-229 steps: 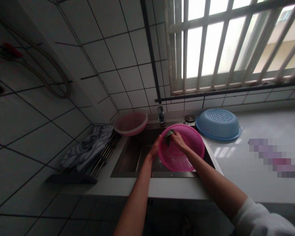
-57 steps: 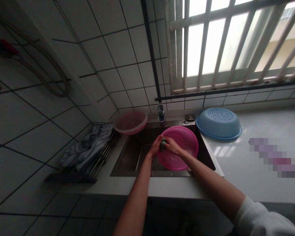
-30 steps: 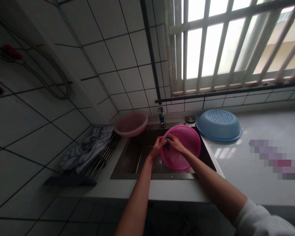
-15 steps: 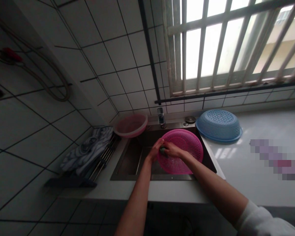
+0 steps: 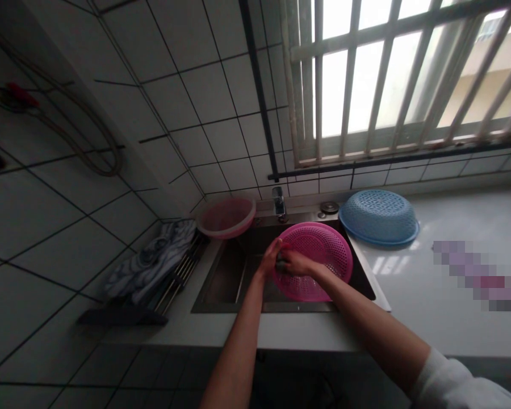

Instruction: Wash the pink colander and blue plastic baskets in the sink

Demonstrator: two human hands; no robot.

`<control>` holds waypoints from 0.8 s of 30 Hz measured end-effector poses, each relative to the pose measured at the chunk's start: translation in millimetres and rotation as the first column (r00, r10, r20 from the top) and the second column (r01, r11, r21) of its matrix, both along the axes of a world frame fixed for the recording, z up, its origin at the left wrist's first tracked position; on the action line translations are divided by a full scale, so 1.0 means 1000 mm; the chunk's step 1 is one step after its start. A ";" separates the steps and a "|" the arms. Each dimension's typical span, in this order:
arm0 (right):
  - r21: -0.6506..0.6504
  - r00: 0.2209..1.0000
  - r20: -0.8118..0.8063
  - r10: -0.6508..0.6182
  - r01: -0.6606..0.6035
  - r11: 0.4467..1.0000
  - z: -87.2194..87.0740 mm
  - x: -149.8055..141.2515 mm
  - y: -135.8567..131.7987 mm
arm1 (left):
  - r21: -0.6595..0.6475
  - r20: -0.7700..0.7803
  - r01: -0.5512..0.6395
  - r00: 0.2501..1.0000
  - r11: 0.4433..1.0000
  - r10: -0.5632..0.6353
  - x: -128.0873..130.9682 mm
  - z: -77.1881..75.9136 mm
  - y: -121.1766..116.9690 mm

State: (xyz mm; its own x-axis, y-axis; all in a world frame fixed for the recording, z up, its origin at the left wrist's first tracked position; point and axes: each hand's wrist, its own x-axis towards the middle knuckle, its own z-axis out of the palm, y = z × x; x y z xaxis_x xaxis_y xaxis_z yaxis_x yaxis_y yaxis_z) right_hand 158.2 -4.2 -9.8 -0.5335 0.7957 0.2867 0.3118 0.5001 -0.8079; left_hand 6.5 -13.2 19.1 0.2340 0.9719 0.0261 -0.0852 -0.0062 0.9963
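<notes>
Near the centre of the head view, I had the pink colander [image 5: 332, 244] tilted over the right part of the sink [image 5: 298, 307], its open side facing up. The left hand [image 5: 271, 260] was closed on its left rim, and the right hand [image 5: 297, 263] held a small grey-green cloth [image 5: 281, 264] against the wall just inside that rim. I judged the handling to be underway rather than finished: cloth and fingers were at the left edge, and the colander was in hand, not set down. How much of its surface had been gone over, or remained, I couldn't tell.

At right of centre, the blue basket [image 5: 378, 216] sat bottom up on the worktop [image 5: 434, 318]; a pale pink bowl [image 5: 225, 230] sat at the sink's upper left corner. Nothing on either told me whether it had been handled.

The right fingers covered most of the cloth, and I couldn't make out the left fingertips. At the lower right, the sleeve [image 5: 451, 375] ran out of frame, and a pixelated patch [image 5: 477, 272] masked whatever lay at the right.
</notes>
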 end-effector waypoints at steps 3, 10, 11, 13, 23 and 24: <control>-0.025 0.998 0.045 0.042 -0.041 0.999 -0.004 -0.002 -0.002 | 0.046 -0.044 0.028 0.999 0.999 -0.025 0.000 0.002 0.001; -0.013 0.952 -0.180 -0.246 0.248 0.969 0.009 0.011 0.006 | 0.025 0.009 0.022 1.000 0.999 -0.022 0.001 0.001 0.003; -0.028 0.971 -0.170 -0.166 0.163 0.986 0.008 0.008 0.003 | 0.013 0.015 0.012 1.000 1.000 -0.013 0.000 0.001 0.003; -0.081 0.992 -0.128 0.020 -0.030 0.996 0.004 0.001 -0.002 | 0.003 -0.004 -0.009 1.000 1.000 0.009 -0.001 0.000 0.003; -0.119 0.919 -0.261 -0.295 0.273 0.955 0.003 0.013 0.010 | -0.034 0.091 0.081 0.993 0.996 -0.077 0.001 0.003 -0.001; -0.128 0.930 -0.269 -0.253 0.225 0.966 0.002 0.009 0.008 | -0.051 0.108 0.065 0.992 0.997 -0.059 0.001 0.003 -0.001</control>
State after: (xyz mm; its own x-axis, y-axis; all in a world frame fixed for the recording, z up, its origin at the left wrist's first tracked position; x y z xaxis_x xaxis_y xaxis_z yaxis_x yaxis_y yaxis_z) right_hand 167.5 3.6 -8.2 -0.2329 0.9200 0.3151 0.1668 0.3570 -0.9191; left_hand 7.1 -13.8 21.7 0.2922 0.9564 0.0014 -0.1894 0.0565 0.9803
